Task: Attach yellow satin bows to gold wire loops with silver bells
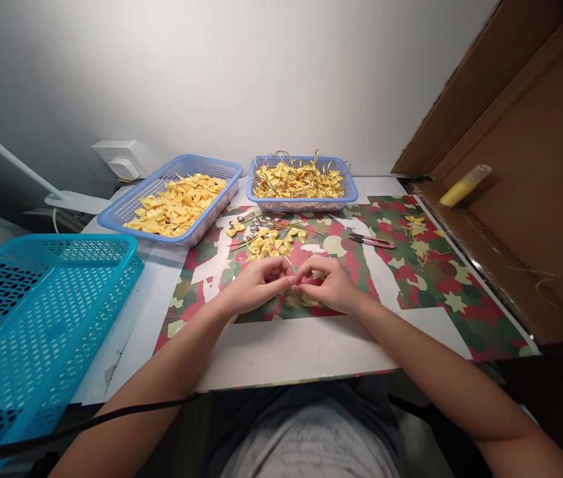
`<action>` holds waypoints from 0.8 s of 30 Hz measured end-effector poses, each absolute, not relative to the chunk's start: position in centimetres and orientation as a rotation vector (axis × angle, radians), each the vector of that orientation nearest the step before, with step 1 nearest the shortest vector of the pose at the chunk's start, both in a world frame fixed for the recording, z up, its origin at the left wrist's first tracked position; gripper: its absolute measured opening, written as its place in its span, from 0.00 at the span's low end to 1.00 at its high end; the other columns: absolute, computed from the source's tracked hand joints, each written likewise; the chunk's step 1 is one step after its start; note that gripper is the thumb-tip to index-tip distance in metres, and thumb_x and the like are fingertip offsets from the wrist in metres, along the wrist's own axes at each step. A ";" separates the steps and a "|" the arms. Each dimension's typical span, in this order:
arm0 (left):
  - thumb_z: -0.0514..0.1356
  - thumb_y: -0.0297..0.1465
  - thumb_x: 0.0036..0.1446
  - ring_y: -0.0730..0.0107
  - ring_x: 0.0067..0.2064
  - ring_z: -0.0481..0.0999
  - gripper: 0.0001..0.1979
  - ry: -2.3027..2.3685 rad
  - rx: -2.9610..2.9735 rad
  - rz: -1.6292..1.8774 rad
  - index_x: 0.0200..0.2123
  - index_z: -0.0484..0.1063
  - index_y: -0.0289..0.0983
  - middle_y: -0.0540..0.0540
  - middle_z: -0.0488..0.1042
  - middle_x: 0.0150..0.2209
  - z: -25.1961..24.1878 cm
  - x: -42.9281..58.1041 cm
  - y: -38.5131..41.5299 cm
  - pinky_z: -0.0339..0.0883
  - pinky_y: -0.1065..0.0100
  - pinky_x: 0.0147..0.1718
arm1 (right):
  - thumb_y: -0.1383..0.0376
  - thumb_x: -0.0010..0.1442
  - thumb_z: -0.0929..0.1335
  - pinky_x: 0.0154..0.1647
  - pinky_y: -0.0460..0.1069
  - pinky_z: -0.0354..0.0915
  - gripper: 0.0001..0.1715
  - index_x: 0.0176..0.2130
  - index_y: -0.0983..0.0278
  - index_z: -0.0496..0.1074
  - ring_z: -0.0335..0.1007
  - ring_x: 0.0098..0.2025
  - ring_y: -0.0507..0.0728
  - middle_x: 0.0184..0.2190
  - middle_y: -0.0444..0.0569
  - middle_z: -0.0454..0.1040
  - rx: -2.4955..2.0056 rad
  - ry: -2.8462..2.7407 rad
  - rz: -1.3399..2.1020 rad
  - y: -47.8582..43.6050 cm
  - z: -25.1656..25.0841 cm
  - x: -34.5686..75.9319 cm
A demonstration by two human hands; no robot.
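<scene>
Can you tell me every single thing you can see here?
Blue baskets: two, blue, back of table
Bows: too many to count, yellow, in both blue baskets and piled on the mat
Ties: several, gold, in the right-hand blue basket
Shiny bits: several, silver, by the pile
Snips: one, pink, right of the pile
Scraps: several, yellow, mat's right side
Mat: one, red-green-cream, on the table
Table: one, white, under the mat
Big basket: one, turquoise, left
Pole: one, white, far left
Box: one, white, back left
Wall: one, pale, behind
Tube: one, yellow, right
Cardboard: count unclear, brown, right
Cord: one, black, front left
Shirt: one, pale, bottom
Left hand, right hand: two, bare, fingertips together over the mat
</scene>
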State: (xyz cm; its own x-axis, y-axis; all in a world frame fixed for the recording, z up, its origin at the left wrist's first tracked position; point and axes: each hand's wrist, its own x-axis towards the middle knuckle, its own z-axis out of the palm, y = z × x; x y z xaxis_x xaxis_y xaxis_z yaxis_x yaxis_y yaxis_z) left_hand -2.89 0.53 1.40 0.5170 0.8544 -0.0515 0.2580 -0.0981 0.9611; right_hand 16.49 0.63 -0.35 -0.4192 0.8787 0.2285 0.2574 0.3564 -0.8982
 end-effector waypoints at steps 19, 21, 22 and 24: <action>0.57 0.31 0.55 0.78 0.20 0.52 0.06 1.083 1.732 0.641 0.27 0.68 0.36 0.58 0.54 0.18 0.9 -3.4 0.9 0.47 0.74 0.20 | 0.75 0.50 0.69 0.33 0.48 0.63 0.10 0.26 0.60 0.77 0.69 0.32 0.54 0.27 0.43 0.79 -0.880 -1.981 1.057 1.0 -0.7 17.3; 0.57 0.31 0.55 0.79 0.20 0.52 0.06 1.097 1.725 0.644 0.27 0.67 0.36 0.58 0.54 0.18 1.0 -3.3 0.8 0.47 0.75 0.20 | 0.74 0.50 0.69 0.34 0.48 0.63 0.09 0.27 0.61 0.77 0.69 0.32 0.53 0.27 0.44 0.79 -0.870 -1.978 1.064 1.1 -0.7 17.3; 0.57 0.31 0.55 0.79 0.20 0.52 0.06 1.104 1.723 0.647 0.27 0.67 0.36 0.58 0.53 0.18 1.1 -3.2 0.8 0.47 0.75 0.20 | 0.74 0.50 0.69 0.33 0.48 0.63 0.09 0.27 0.61 0.77 0.69 0.32 0.53 0.27 0.44 0.79 -0.869 -1.975 1.069 1.1 -0.7 17.3; 0.57 0.32 0.56 0.79 0.20 0.52 0.07 1.115 1.721 0.660 0.27 0.67 0.36 0.58 0.53 0.17 1.1 -3.2 0.8 0.46 0.75 0.20 | 0.74 0.50 0.69 0.32 0.47 0.63 0.09 0.27 0.61 0.77 0.69 0.32 0.54 0.27 0.44 0.78 -0.877 -1.969 1.086 1.2 -0.7 17.3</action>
State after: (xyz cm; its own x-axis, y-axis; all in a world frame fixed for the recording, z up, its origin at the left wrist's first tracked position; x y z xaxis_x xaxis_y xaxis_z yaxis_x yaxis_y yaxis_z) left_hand -3.17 0.79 1.12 0.4387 0.8971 -0.0523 0.3857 -0.1354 0.9126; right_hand 17.30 1.16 -0.70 -0.5161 0.8169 0.2575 0.2184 0.4162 -0.8826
